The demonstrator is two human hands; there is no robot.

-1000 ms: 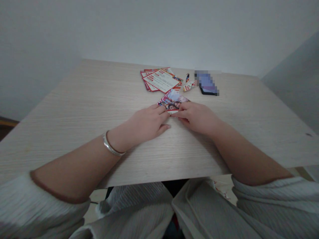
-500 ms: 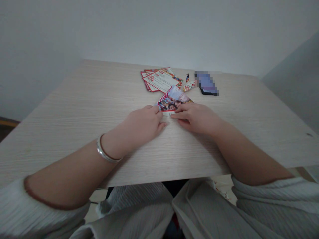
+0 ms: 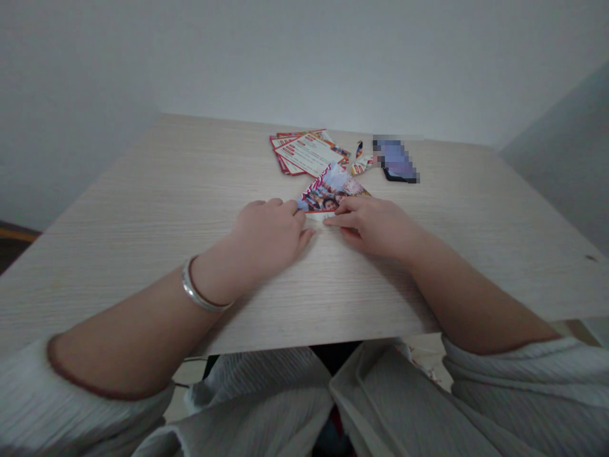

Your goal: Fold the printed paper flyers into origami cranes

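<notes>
Paper (image 3: 328, 184) steadied at its near edge

The step in hand looks like careful shaping or flattening: both hands meet at the near side of the paper, as if lining up or creasing that edge. From here the next move seems to call for one hand holding the sheet firm, while the other runs along the pale strip (image 3: 318, 216) without letting the layers slip.

The paper lies on the tabletop (image 3: 166, 190) in front of the person, between the hands. What shows of it is roughly triangular, its point facing away and reaching the near edge of a fanned stack of cards (image 3: 309, 154); whether the two touch is unclear. Its face carries a colourful photo print with people, a red-and-white zigzag border along the left slant, and a red line above the pale strip.

The left hand (image 3: 271, 235) rests with its fingers over the left corner, thumb apart. The right hand (image 3: 380, 225) covers the right corner, its fingers lying across the print and its index finger by the strip. Whether either one pinches the sheet or merely presses it cannot be told. Beyond are printed scraps (image 3: 362, 165) and a phone (image 3: 398, 162).
</notes>
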